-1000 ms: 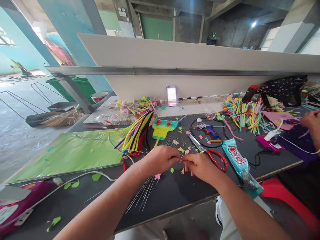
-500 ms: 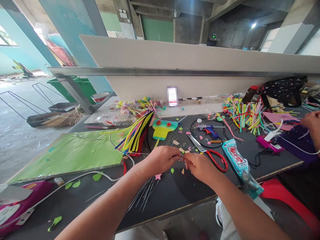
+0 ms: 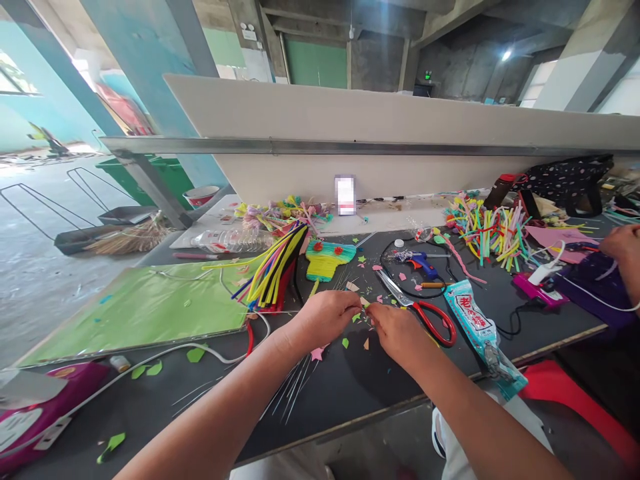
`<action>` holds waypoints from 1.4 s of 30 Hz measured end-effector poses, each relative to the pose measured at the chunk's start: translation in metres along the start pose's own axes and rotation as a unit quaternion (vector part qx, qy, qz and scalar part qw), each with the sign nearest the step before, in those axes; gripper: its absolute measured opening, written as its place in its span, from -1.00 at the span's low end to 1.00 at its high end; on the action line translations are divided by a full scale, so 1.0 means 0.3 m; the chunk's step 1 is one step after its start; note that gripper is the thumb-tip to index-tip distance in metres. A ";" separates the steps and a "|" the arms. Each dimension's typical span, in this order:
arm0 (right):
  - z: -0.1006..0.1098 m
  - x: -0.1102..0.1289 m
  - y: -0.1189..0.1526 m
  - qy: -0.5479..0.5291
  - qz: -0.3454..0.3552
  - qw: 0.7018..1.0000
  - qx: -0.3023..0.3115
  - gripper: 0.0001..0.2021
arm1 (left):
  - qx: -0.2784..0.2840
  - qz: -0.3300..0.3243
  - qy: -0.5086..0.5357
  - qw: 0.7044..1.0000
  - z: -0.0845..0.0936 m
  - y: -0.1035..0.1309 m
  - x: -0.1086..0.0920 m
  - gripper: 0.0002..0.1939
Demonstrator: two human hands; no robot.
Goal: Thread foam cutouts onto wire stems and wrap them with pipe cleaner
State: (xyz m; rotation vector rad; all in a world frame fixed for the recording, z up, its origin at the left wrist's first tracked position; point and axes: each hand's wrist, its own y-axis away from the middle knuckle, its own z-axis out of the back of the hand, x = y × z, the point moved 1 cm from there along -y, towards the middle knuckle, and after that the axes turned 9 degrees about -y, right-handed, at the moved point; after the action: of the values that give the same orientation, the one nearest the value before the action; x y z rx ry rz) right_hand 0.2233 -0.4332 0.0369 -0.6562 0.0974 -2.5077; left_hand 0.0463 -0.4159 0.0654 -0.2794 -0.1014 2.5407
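My left hand (image 3: 327, 317) and my right hand (image 3: 397, 328) meet above the table, their fingertips pinched and almost touching. A thin wire (image 3: 275, 311) runs out to the left from behind my left hand and seems to be held in it. What my right fingertips pinch is too small to make out. Just beyond the hands lies a yellow and turquoise fuzzy shape (image 3: 323, 267) with two red flowers on it. Loose thin wires (image 3: 295, 387) lie under my left forearm. Beside my right hand are red-handled scissors (image 3: 435, 323).
A bundle of pipe cleaners (image 3: 273, 273) and a green sheet (image 3: 165, 300) lie left. Right are a blue glue gun (image 3: 423, 263), a turquoise packet (image 3: 475, 313), a power strip (image 3: 540, 291) and cut pipe cleaners (image 3: 493, 230). Another person's hand (image 3: 625, 250) shows at the right edge.
My fingertips have shifted slightly upward and the wire on the left sits at a slightly different angle. Both hands stay pinched close together; the things on the table have not moved.
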 end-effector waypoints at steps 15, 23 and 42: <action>-0.039 -0.016 -0.018 -0.004 -0.027 0.998 -0.063 -0.79 | -0.058 0.011 0.036 0.998 -0.022 -0.008 0.007 -0.79; -0.066 -0.027 -0.024 -0.024 -0.023 0.990 -0.135 -0.83 | -0.117 0.054 0.076 0.989 -0.038 -0.014 -0.012 -0.80; -0.071 0.004 -0.074 -0.226 -0.059 0.962 -0.139 -0.73 | -0.130 0.143 0.062 0.979 -0.008 -0.019 -0.009 -0.79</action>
State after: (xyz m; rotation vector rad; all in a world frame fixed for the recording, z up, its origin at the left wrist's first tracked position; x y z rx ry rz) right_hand 0.2016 -0.4162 0.0231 -1.3696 0.2504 -2.4058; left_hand 0.0521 -0.4125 0.0643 -0.5927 -0.3705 2.7865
